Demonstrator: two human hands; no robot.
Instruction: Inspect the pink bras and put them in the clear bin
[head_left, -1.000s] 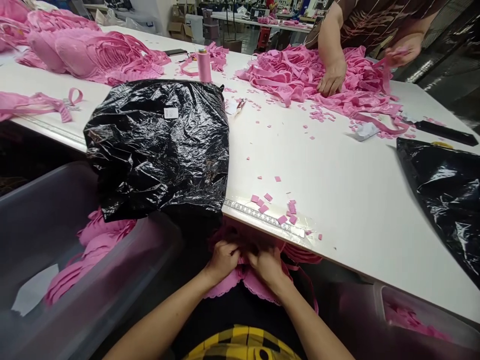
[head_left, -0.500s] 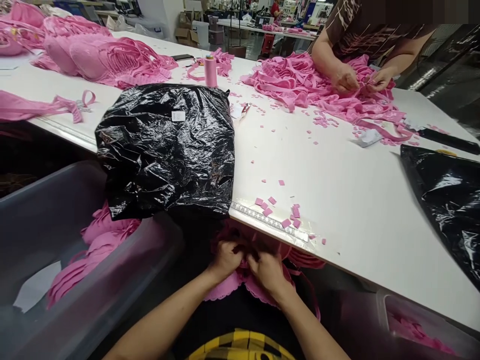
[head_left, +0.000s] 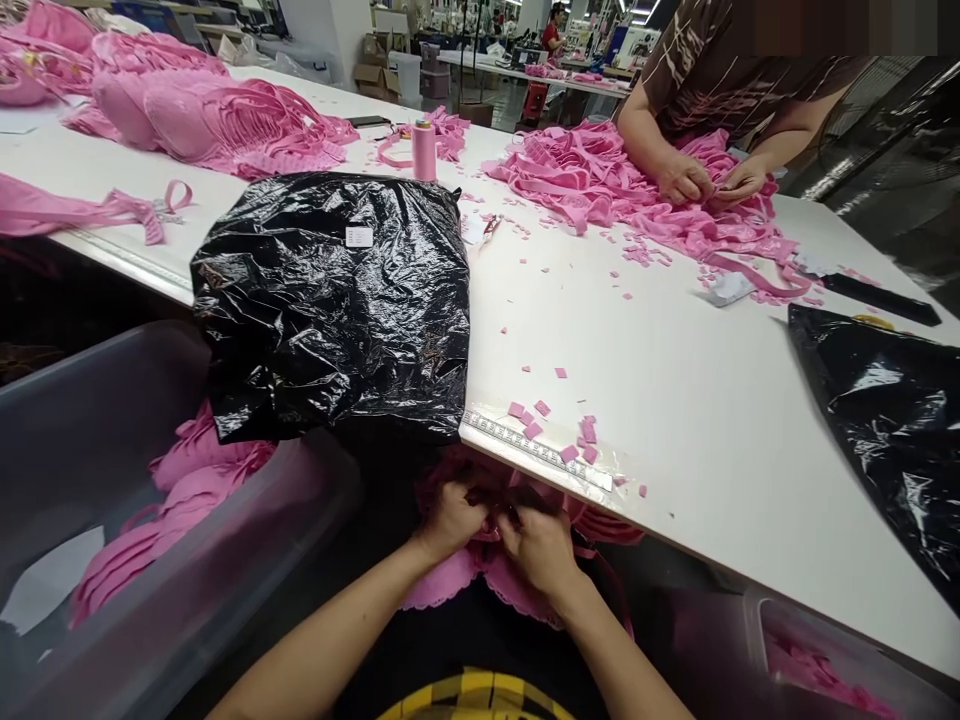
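Note:
A pink lace-edged garment (head_left: 450, 588) lies in my lap below the table edge. My left hand (head_left: 448, 518) and my right hand (head_left: 538, 545) are side by side on it, fingers curled and pinching the pink fabric between them at the middle. Part of the garment is hidden under my hands and the table's shadow. A clear ruler strip (head_left: 536, 452) with small pink fabric scraps (head_left: 583, 432) runs along the table edge just above my hands.
A full black plastic bag (head_left: 330, 300) sits on the white table (head_left: 675, 390); another black bag (head_left: 885, 410) lies right. Grey bins (head_left: 112, 470) with pink pieces flank me. Across the table, another person's hands (head_left: 709, 182) work a pink pile (head_left: 600, 175). A pink thread spool (head_left: 424, 150) stands behind.
My hands stay together on the garment, shifting only slightly. The other person's hands have come together on the pink pile.

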